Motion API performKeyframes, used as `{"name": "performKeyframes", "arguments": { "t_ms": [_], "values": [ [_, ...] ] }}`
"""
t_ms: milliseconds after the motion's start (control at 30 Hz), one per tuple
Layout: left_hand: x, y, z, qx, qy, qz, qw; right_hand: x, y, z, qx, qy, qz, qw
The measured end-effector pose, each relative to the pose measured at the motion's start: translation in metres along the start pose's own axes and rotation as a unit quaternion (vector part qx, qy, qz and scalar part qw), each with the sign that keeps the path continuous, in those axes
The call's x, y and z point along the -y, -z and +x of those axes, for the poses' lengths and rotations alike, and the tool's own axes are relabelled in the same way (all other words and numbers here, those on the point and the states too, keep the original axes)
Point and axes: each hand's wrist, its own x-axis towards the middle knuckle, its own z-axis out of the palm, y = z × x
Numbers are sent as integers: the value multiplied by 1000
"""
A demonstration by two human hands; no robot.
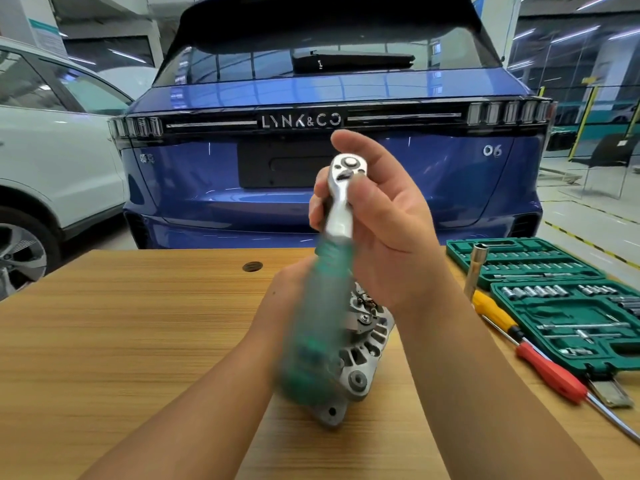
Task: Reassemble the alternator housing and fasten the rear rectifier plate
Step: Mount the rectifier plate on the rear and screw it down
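Observation:
I hold a ratchet wrench (341,199) upright in front of me, its chrome head up and its green handle (311,341) blurred. My right hand (388,230) is closed around the neck just below the head, thumb on top. My left hand (282,292) sits lower, behind the handle and partly hidden by it, and seems to grip it. Under both hands the silver alternator (362,355) lies on the wooden table (138,341), with its slotted housing, mounting lugs and some inner parts showing. Neither hand touches it.
An open green socket set case (554,306) lies at the right. Beside it stand a long tube socket (476,271), a yellow screwdriver (491,313) and a red screwdriver (550,372). A blue car (346,209) stands past the table's far edge, a white car (52,161) at the left.

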Motion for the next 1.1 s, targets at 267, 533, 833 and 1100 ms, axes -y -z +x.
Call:
{"name": "performKeyframes", "arguments": {
  "t_ms": [267, 533, 833, 1100],
  "values": [
    [-4, 1, -1, 26, 2, 5, 1000, 1, -6, 0, -62, -1, -37, 997],
    [-4, 2, -1, 23, 0, -14, 1000, -8, -2, 1, 55, 94, -56, 993],
    [-9, 2, -3, 27, -8, -21, 999, 6, 16, 6, 131, -52, 95, 985],
    [-3, -1, -1, 41, -26, 11, 999, -4, -4, 2, -184, 20, -118, 976]
  ]
}}
